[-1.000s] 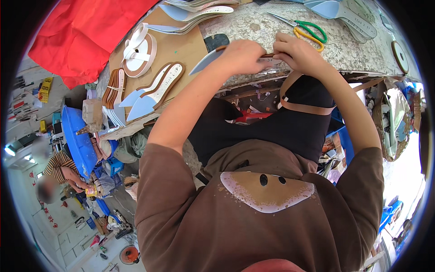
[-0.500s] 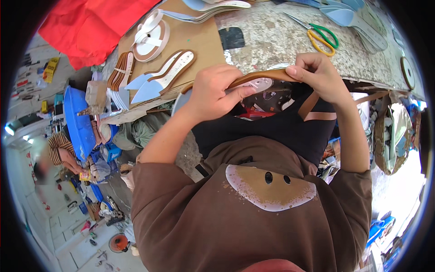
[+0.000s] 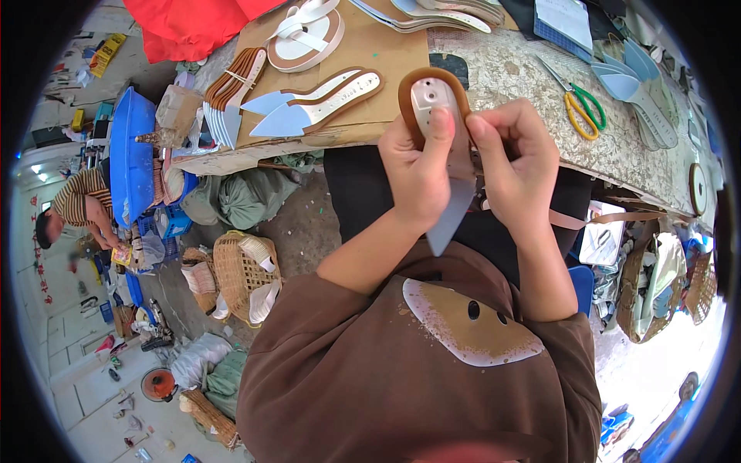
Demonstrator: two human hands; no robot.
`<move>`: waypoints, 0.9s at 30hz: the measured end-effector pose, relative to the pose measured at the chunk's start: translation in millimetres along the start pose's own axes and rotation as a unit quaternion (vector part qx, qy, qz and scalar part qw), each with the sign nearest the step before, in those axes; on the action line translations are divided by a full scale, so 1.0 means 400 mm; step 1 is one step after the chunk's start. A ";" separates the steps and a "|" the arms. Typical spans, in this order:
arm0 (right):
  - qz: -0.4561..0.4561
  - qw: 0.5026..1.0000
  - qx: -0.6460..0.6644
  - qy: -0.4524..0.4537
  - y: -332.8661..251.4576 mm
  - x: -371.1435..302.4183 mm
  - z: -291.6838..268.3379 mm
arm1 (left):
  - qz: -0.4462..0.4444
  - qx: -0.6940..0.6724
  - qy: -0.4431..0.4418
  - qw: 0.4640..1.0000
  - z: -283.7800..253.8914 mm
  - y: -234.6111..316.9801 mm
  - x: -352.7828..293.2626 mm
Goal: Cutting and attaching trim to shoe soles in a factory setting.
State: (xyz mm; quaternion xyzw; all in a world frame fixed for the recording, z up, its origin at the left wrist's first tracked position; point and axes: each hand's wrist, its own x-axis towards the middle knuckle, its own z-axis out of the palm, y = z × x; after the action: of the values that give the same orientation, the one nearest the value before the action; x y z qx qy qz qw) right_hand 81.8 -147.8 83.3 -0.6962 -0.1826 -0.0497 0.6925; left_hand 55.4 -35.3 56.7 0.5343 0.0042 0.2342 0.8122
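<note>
A shoe insole (image 3: 451, 216) with a pale heel part and a blue-grey pointed toe hangs upright in front of the table edge. Around its heel curves a brown strip (image 3: 417, 76). My left hand (image 3: 417, 174) is closed on the insole, its thumb pressed on the heel face. With my right hand (image 3: 515, 162) I pinch the strip at the right side of the heel; the fingertips partly hide it. Behind my left hand, two brown-edged insoles (image 3: 320, 112) lie on brown card, beside a tied bundle of similar insoles (image 3: 235, 89).
A roll of white-and-brown strip (image 3: 307, 48) and red cloth (image 3: 189, 27) lie at the back left. Scissors with green and yellow handles (image 3: 584, 112) and stacked insoles (image 3: 644, 96) are at right. A wicker basket (image 3: 243, 278) stands on the floor; another person (image 3: 85, 204) is far left.
The insole has turned from lying sideways between my hands to heel up, toe toward me. My left hand moved right onto the heel, and my right hand came down and closer to it.
</note>
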 end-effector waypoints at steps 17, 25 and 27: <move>-0.088 0.959 -0.259 -0.078 0.104 -0.029 -0.098 | -0.176 -0.009 0.040 0.983 0.064 -0.013 0.051; -0.061 0.960 -0.256 -0.091 0.093 -0.017 -0.148 | -0.085 0.027 -0.078 0.993 0.039 -0.039 0.039; -0.033 0.975 -0.191 -0.112 0.093 -0.005 -0.171 | -0.042 0.105 -0.259 0.959 -0.009 -0.043 0.062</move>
State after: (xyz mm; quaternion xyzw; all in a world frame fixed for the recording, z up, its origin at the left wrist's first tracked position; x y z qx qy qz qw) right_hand 104.8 -214.3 49.9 -0.8101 -0.2690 -0.0276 0.5202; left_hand 83.1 -28.3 46.3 0.6587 -0.1592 0.0515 0.7336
